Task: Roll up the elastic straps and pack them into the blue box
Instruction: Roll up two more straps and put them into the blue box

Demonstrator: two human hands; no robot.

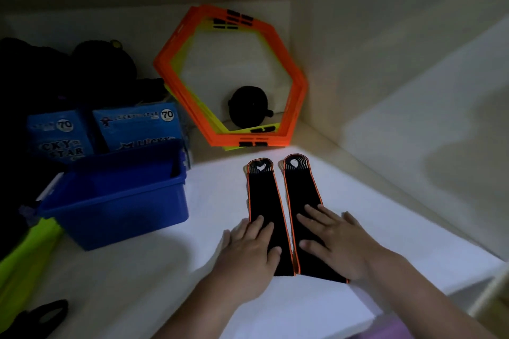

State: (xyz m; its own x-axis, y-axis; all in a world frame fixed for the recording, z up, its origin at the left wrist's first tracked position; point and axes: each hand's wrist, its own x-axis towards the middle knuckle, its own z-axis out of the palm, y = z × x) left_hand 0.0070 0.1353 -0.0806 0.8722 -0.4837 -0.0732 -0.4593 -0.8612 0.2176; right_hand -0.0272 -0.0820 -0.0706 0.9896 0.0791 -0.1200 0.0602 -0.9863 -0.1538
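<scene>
The blue box (129,215) stands open on the white surface (165,270), to the left of the work and near it. Two black, orange-edged elastic straps lie flat side by side, the left strap (264,195) and the right strap (301,190), with their loops pointing away. They look light, limp and slightly grippy, so rolling probably starts best at the near ends. The left hand (250,248) and right hand (338,242) rest flat with fingers spread, one on each strap.
</scene>
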